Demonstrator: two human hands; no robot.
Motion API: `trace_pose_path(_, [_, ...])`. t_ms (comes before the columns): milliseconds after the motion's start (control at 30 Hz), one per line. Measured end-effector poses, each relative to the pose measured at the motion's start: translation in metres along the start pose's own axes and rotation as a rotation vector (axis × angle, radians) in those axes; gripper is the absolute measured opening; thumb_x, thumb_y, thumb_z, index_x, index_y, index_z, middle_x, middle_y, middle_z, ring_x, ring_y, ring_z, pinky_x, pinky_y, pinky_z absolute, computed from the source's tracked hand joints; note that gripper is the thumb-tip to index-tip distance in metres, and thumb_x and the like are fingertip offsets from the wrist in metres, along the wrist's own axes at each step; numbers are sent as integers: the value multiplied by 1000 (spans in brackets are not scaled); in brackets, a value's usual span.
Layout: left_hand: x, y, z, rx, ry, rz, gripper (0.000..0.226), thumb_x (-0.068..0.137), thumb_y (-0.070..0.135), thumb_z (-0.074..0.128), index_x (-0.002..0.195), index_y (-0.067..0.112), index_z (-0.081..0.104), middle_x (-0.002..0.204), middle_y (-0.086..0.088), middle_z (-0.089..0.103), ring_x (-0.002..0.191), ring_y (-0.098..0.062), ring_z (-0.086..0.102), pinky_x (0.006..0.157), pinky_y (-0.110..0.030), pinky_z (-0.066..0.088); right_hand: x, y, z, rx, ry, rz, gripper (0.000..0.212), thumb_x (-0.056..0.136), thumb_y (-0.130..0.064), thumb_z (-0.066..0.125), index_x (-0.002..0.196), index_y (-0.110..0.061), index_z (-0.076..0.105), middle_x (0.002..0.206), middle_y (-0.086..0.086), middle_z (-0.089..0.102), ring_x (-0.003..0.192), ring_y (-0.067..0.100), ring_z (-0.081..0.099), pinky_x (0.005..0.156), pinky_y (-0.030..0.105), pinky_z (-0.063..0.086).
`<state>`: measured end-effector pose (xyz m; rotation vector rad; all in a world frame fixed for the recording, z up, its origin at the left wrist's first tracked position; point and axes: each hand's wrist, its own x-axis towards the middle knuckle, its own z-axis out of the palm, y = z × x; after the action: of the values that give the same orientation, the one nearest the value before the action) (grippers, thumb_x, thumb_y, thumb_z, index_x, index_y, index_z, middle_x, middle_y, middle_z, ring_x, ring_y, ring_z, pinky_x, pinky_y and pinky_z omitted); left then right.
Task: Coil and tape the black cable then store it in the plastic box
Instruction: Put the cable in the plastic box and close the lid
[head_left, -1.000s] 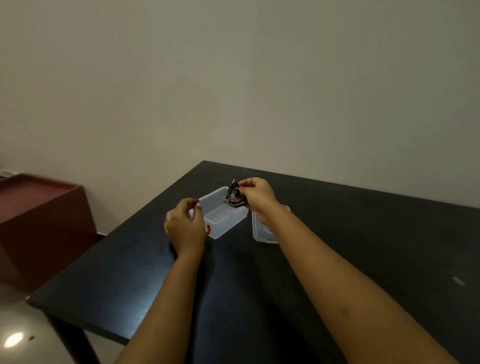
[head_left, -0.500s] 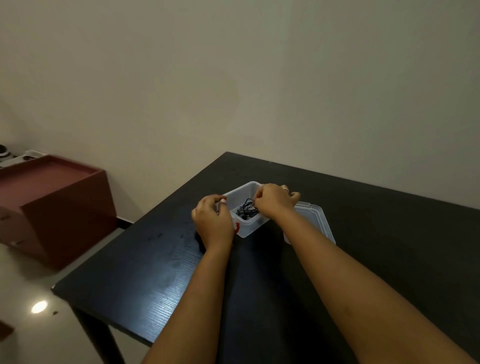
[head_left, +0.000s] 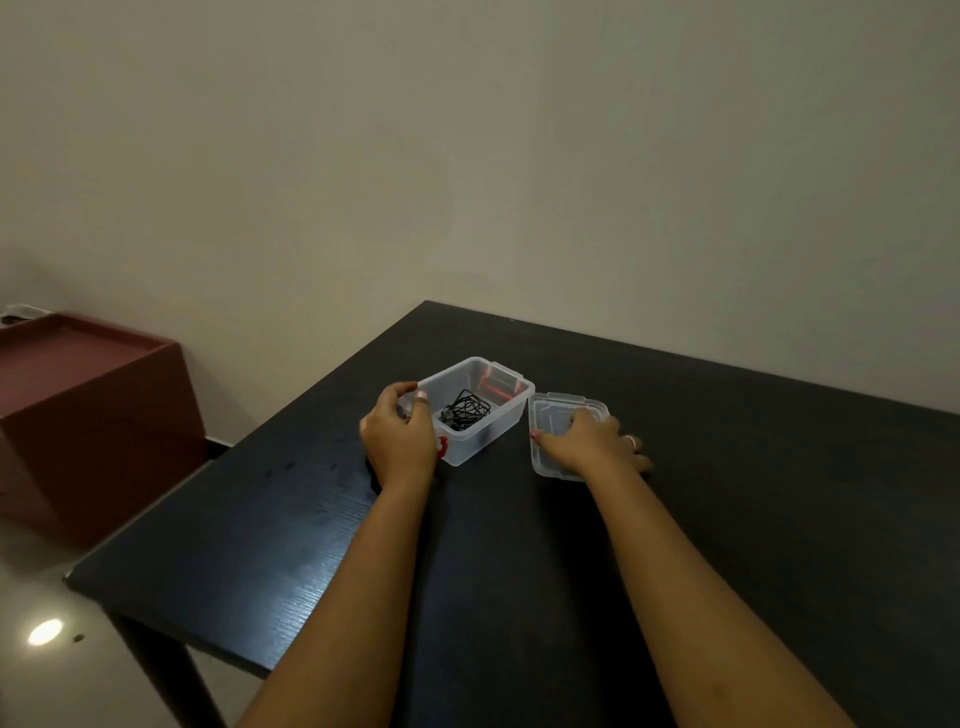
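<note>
Black cable (head_left: 466, 410), released, now lies coiled in the plastic box (head_left: 501, 434) just right of the left hand (head_left: 397, 441) gripping its rim, while the right hand (head_left: 587, 441) has shifted to clasp the lid (head_left: 550, 415): storage done, closing apparently pending.

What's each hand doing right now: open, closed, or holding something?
Left hand: closed on the near end of the plastic box, fingers curled over its rim.
Right hand: lying on the lid; gripping or just resting cannot be told.
</note>
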<state>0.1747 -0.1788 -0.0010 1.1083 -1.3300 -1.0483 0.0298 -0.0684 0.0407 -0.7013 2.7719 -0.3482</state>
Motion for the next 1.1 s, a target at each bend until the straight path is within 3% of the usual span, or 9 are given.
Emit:
trace_pose_path(233, [0,2,1,-17,4,0,16,92,25,52,105,26,61,112,-12,59,96,-24,61,81,-43,57,-6,2,-19,111,-20,-11,99,68,-45,80,145,-30,20,147,14,20,133,43,29,99,56,40])
trace_pose_path(400, [1,0,-1,-21,11,8,16,93,24,48,103,27,60,109,-10,61,96,-24,62,79,-44,57,-4,8,-32,556,-49,27,102,70,-8,80,148,-26,17,147,18,27,130,40,38,96,51,44])
trace_pose_path(500, [0,1,-1,-21,4,-9,18,95,24,46,108,25,59,113,-11,58,96,-23,61,80,-42,57,-2,9,-43,795,9,36,68,80,0,69,138,-13,36,132,19,50,108,31,57,83,42,52])
trace_pose_path(600, [0,2,-2,-50,-5,-10,19,96,24,45,111,25,58,109,-9,60,95,-22,62,78,-41,57,-4,-2,-50,807,294,-130,28,90,-12,58,119,-13,57,118,11,61,100,27,61,81,38,53])
trace_pose_path(767, [1,2,-3,-68,-20,-9,20,97,20,44,110,22,59,102,-4,61,92,-22,63,75,-39,57,-20,-29,-35,445,583,-613,41,92,-4,48,126,-23,60,114,7,63,110,24,54,98,39,42])
trace_pose_path(867, [-1,6,-5,-105,-35,5,21,96,15,44,110,20,60,101,-1,62,90,-19,62,71,-31,54,-21,-34,-10,304,417,-767,52,90,2,44,126,-32,59,126,4,59,123,22,45,117,48,15])
trace_pose_path(933, [-2,8,-6,-157,-33,-25,24,94,10,44,109,19,60,103,-1,63,95,-18,61,77,-32,54,-17,-29,4,168,242,-836,59,90,0,42,133,-40,50,145,-8,45,138,17,29,116,49,-7])
trace_pose_path(1033, [-2,10,-6,-243,9,-95,26,94,8,41,107,18,61,106,-4,63,92,-17,61,75,-30,53,-8,-24,12,95,41,-865,64,89,-7,45,138,-48,37,156,-16,22,146,18,8,114,52,-13])
trace_pose_path(1100, [0,12,-6,-298,27,-130,25,98,15,38,109,16,61,106,-5,63,87,-14,60,67,-24,50,-4,-26,10,173,-19,-867,60,88,-9,47,134,-48,44,157,-14,21,146,20,5,115,53,-9])
